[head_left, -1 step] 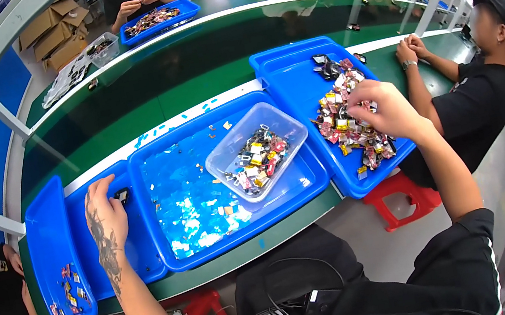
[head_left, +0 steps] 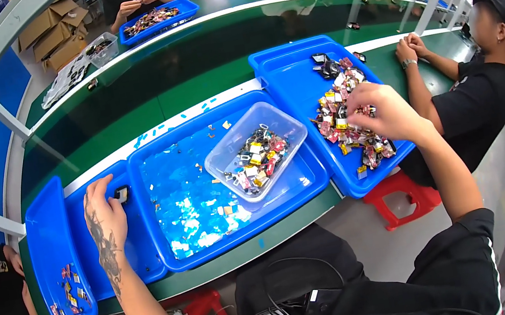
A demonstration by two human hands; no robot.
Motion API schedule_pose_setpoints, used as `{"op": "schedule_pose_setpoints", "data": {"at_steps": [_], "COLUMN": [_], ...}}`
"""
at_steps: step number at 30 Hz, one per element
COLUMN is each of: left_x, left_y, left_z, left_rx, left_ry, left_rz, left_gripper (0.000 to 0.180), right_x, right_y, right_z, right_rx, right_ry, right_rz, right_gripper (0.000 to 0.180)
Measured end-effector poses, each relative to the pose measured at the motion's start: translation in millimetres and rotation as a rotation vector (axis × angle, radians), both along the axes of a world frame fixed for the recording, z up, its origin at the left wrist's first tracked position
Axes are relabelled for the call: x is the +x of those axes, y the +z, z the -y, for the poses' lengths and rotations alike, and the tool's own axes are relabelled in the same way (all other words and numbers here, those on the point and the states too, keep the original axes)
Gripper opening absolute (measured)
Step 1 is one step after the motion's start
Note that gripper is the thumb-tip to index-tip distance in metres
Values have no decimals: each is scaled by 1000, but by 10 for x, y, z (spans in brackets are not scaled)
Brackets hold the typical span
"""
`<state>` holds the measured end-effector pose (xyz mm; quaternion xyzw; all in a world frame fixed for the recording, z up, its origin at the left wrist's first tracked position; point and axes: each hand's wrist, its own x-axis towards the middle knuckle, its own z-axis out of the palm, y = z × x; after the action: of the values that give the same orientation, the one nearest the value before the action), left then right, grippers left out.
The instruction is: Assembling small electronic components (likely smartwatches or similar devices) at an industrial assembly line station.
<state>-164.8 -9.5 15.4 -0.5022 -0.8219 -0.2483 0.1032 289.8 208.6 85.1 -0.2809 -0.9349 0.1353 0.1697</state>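
At the left, my left hand (head_left: 103, 206) is over a narrow blue tray (head_left: 152, 257), fingers bent. A small black-and-beige part (head_left: 121, 193) shows at its fingertips; the grip is partly hidden by the hand. My right hand (head_left: 385, 110) is over the right-hand blue tray (head_left: 290, 84), thumb and fingers pinched together above a heap of small electronic parts (head_left: 332, 107) in red, yellow, white and black. Whatever is in that pinch cannot be made out. Between my hands, a clear plastic box (head_left: 219, 163) with similar parts sits tilted in a wide blue tray (head_left: 155, 157).
Blue film scraps (head_left: 192, 217) lie in the wide tray. A shallow blue tray (head_left: 47, 225) with a few parts stands far left. A co-worker (head_left: 482, 92) sits at right; others work across the green bench (head_left: 182, 56). Red stools (head_left: 400, 199) stand below.
The small part at my left fingertips shows more of its beige face now. My right hand has shifted very slightly to the left; the trays have stayed in place.
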Motion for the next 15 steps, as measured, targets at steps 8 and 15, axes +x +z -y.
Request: {"op": "schedule_pose_setpoints", "data": {"at_steps": [8, 15], "left_x": [11, 98], "left_y": [9, 95], "left_z": [-13, -27], "left_rx": [128, 235], "left_ry": [23, 33], "left_rz": [-23, 58], "left_gripper": [32, 32], "right_x": [105, 249], "right_y": [-109, -131], "right_z": [116, 116], "right_rx": [-152, -764], "right_ry": [-117, -218], "right_rz": [-137, -759], "right_gripper": [13, 12]}}
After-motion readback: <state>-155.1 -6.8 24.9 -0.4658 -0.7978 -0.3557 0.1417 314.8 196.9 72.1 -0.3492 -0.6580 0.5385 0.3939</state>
